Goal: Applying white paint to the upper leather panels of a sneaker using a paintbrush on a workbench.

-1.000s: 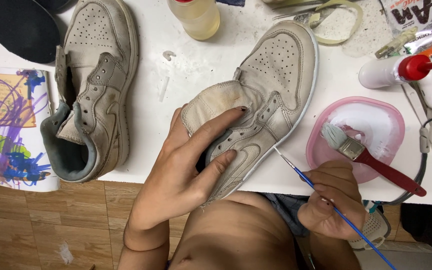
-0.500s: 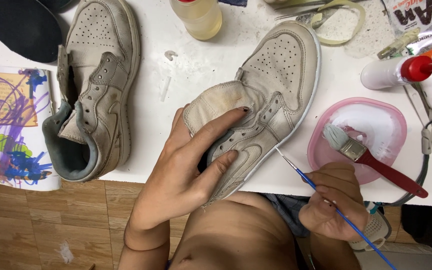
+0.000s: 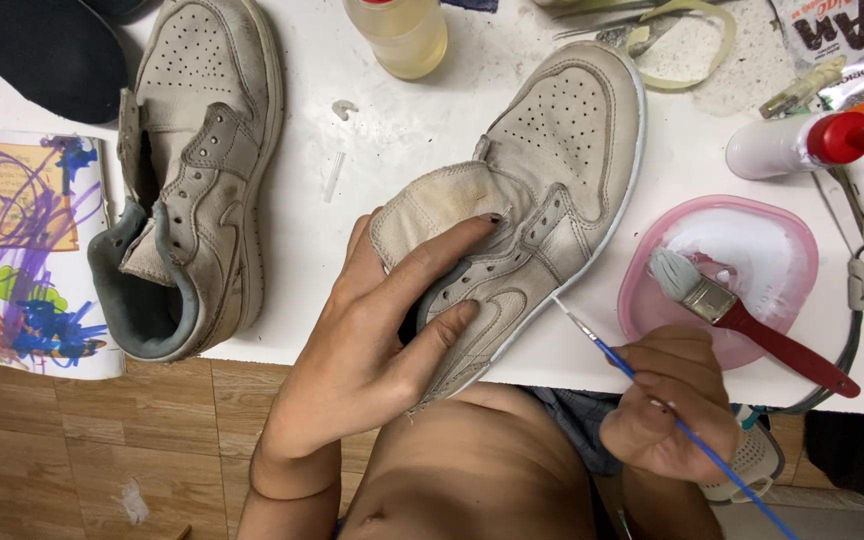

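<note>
My left hand [image 3: 382,330] grips a worn off-white sneaker [image 3: 562,150] by its heel and tongue, holding it on the white table [image 3: 392,130]. My right hand [image 3: 667,400] holds a thin blue-handled paintbrush [image 3: 617,357] like a pen, its fine tip touching the sneaker's white sole edge. A second matching sneaker [image 3: 202,170] lies at the left with its grey lining showing.
A pink dish [image 3: 782,250] with white paint holds a wide red-handled brush [image 3: 742,315]. A white bottle with red cap [image 3: 802,145] lies at the right, a jar of yellowish liquid [image 3: 397,35] at the top. A scribbled colourful paper [image 3: 17,240] sits left, a dark insole [image 3: 37,55] above it.
The thin brush tip has shifted slightly along the sole edge. My left hand keeps its hold on the sneaker.
</note>
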